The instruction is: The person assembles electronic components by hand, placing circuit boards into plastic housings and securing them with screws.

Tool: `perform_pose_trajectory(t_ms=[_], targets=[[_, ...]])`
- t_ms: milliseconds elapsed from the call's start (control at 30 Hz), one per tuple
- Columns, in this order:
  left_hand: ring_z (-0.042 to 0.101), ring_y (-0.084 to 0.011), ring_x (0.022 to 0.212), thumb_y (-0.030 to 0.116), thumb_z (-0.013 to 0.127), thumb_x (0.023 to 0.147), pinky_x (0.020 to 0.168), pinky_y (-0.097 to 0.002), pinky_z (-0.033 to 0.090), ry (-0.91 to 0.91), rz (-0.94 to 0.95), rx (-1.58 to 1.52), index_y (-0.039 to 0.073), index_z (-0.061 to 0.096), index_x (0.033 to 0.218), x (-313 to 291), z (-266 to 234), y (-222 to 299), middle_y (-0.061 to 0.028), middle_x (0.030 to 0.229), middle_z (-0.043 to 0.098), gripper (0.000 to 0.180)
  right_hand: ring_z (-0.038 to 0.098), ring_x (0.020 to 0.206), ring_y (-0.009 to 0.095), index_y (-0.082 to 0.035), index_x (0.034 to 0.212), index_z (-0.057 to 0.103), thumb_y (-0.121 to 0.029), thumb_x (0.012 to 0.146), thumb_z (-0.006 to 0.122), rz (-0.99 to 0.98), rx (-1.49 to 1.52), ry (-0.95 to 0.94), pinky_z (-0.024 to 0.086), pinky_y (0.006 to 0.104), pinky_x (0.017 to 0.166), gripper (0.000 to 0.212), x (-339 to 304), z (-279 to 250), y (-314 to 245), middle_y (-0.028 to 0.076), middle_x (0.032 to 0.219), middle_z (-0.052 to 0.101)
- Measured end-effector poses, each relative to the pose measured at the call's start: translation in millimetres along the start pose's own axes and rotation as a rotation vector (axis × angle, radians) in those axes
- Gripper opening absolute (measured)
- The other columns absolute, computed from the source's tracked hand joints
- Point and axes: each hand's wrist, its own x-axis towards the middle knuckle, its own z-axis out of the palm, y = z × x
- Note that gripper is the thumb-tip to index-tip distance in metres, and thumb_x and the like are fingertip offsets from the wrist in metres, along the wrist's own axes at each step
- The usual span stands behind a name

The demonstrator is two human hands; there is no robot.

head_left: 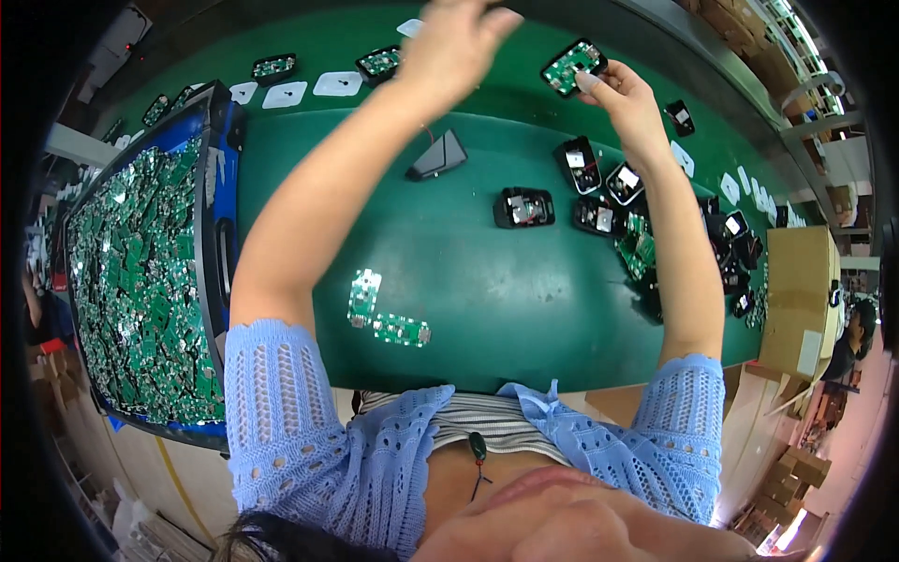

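Observation:
My right hand [626,98] grips a black plastic housing with a green circuit board [573,67] in it, thumb on top, over the far side of the green bench. At the far edge of the picture my left hand [454,47] is raised and empty as far as it shows, thumb apart from the fingers; its fingertips are partly cut off. Just beyond its wrist lies another black housing with a board [378,63]. Below that forearm sits a dark wedge-shaped piece [438,156]. Two loose circuit boards [364,293] lie near me, left of the middle.
On the left stands a blue and black bin [213,178] heaped with circuit boards. Several black housings with wires [524,207] are grouped at the right, beside a cardboard box [796,300]. White plates [337,84] and filled housings [273,67] line the far strip.

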Motion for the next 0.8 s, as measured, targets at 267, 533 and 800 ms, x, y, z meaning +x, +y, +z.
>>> perform_pose_trajectory(t_ms=[267,533,800], targets=[[0.055,-0.0129,0.068,0.032,0.062,0.081,0.057,-0.0271,0.046,-0.795,-0.755,0.224,0.004,0.058,0.105,13.5,-65.7,-131.0,-0.0055,0.083,0.059,0.038,0.060,0.083,0.019,-0.003,0.094,0.061,-0.039,0.077,0.062,0.243,-0.775,-0.085,0.047,0.0308,0.071,0.040,72.4,-42.9,69.9,0.008,0.093,0.062],[0.061,-0.0172,0.083,0.015,0.062,0.082,0.078,-0.0280,0.047,-0.204,-0.903,-0.449,-0.003,0.052,0.106,-20.2,-53.4,-84.5,-0.0129,0.101,0.058,0.032,0.059,0.095,0.024,0.000,0.115,0.051,-0.043,0.080,0.060,-0.129,-0.451,-0.162,0.046,0.0332,0.081,0.056,33.8,69.1,0.3,0.016,0.104,0.059],[0.057,-0.0171,0.089,0.012,0.058,0.085,0.082,-0.0303,0.050,-0.325,-0.711,-0.725,-0.004,0.052,0.102,-21.0,-59.3,-14.6,-0.0092,0.095,0.057,0.024,0.056,0.096,0.019,0.006,0.121,0.041,-0.017,0.086,0.056,-0.052,0.066,-0.244,0.047,0.0307,0.080,0.044,0.8,109.7,-34.6,0.014,0.108,0.056]])
